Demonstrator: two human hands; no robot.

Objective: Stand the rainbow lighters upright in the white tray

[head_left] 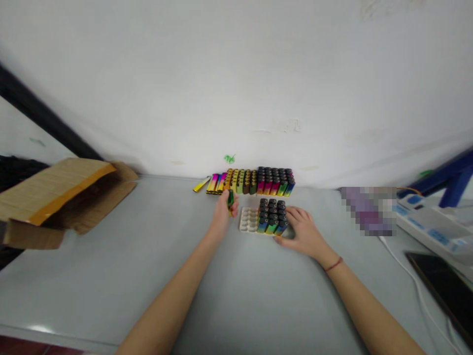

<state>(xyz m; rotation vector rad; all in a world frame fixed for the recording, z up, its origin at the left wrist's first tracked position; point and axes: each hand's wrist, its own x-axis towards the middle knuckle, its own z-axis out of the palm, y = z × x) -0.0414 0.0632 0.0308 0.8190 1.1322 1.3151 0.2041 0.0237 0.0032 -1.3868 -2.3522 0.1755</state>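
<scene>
A white tray with round cups stands on the grey table. Black-topped lighters fill its right part in rows; the cups at its left hold nothing. My left hand, just left of the tray, is closed around a green lighter. At the tray's right side my right hand rests with fingers and thumb spread, touching the tray's edge or the outer lighters. Behind the tray stand more black-topped lighters and, left of them, rows of yellow and brown lighters.
Several colourful lighters lie by the wall, with a yellow one at their left. An open cardboard box is at the left. On the right are a blurred-out item, a white plastic rack, a phone and a white cable.
</scene>
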